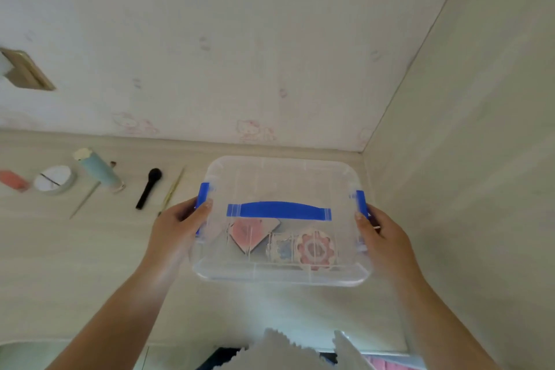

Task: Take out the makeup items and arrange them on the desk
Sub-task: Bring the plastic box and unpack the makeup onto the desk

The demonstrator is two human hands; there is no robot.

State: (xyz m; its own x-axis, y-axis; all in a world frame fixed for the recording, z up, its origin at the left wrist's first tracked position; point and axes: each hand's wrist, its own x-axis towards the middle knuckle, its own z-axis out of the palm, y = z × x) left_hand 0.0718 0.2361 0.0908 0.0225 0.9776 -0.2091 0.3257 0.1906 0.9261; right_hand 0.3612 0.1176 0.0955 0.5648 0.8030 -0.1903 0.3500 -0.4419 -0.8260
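The pale wood-grain surface [90,264] runs under everything I'm working on, ending at the wall in the far right corner. On it sits one clear plastic box [279,273] with its lid on, one blue handle [279,211] across the top and two blue latches, one on each side. My left hand [177,228] is clamped on the left side of the box, thumb over the left latch [203,195]; my right hand [381,234] is clamped on the right side, thumb by the right latch [361,201].

Through the lid I count three items inside: one pink diamond-shaped piece [250,233], one round flower-patterned compact [315,249], and one bluish one [282,249] just beside it, though the plastic blurs it.

Laid out to the left of the box are one pale blue tube [100,171], one round white tin [54,179], one black brush [148,188], two thin sticks [173,189] [85,200], and one pink item [13,179] at the edge.
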